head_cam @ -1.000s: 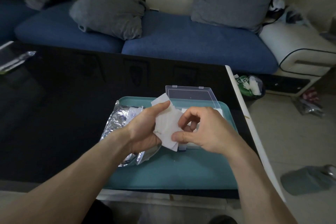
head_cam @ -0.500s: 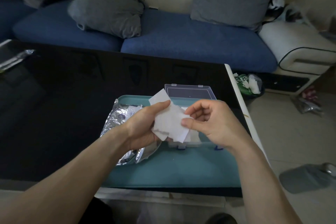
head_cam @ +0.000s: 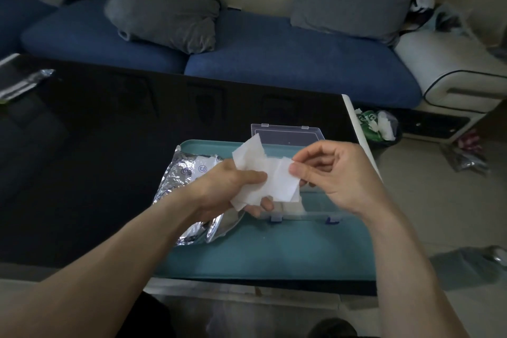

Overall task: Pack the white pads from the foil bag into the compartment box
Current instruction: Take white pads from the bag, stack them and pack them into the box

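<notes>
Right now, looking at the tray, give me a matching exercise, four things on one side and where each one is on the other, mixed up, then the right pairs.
Things
1. white pads
2. foil bag
3. compartment box
4. grey cushion

Places
A. on the blue sofa behind the table
B. held between both hands above the tray
C. lying on the left part of the teal tray
D. on the right part of the tray, lid open

Pairs: 1-B, 2-C, 3-D, 4-A

The left hand grips the pads; the right hand pinches their right edge.
</notes>
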A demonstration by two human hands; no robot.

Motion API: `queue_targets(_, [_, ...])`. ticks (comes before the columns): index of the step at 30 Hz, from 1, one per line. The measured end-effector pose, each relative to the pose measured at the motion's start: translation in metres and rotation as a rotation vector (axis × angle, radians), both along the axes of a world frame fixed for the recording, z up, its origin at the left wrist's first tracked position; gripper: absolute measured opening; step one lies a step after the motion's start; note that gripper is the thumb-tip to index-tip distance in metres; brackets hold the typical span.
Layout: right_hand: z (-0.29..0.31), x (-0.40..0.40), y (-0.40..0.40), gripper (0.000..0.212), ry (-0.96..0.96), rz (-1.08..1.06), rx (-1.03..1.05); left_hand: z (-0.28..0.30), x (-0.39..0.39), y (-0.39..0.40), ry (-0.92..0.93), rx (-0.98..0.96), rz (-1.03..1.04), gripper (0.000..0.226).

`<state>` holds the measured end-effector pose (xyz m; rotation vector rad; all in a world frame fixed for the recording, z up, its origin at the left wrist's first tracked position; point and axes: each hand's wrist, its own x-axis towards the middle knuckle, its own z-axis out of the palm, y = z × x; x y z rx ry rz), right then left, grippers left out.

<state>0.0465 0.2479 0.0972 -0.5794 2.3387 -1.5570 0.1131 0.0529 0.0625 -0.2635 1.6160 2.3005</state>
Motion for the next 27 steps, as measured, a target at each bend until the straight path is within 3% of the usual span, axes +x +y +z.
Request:
queue_targets(3, [-0.004, 0.002, -0.005, 0.020, 0.073, 0.025, 0.042, 0.001, 0.002, 0.001, 0.076, -0.075, -0.169, 0.023])
queue_targets(6, [-0.011, 0.003, -0.012, 0.031, 0.106, 0.068, 0.140, 0.001, 0.002, 0.001, 0.062, -0.005, -0.267, 0.032])
queue_targets(9, [-0.012, 0.002, -0.011, 0.025, 0.132, 0.072, 0.191, 0.002, 0.002, -0.001, 0.032, 0.089, -0.290, 0.040])
queue_targets(14, [-0.008, -0.001, -0.007, 0.014, 0.150, 0.033, 0.099, 0.007, 0.001, -0.001, -0.050, 0.238, -0.200, 0.055])
queue_targets(19, [0.001, 0.004, -0.002, 0.021, -0.097, 0.106, -0.189, 0.009, 0.000, 0.003, -0.093, 0.301, -0.160, 0.066])
queue_targets(22, [-0.005, 0.010, -0.013, 0.024, -0.071, 0.079, -0.131, 0.005, -0.001, 0.006, -0.067, 0.356, -0.227, 0.077])
queue_targets(27, [-0.010, 0.017, -0.023, 0.039, 0.126, 0.099, 0.225, 0.000, -0.001, 0.009, -0.025, 0.279, -0.155, 0.082])
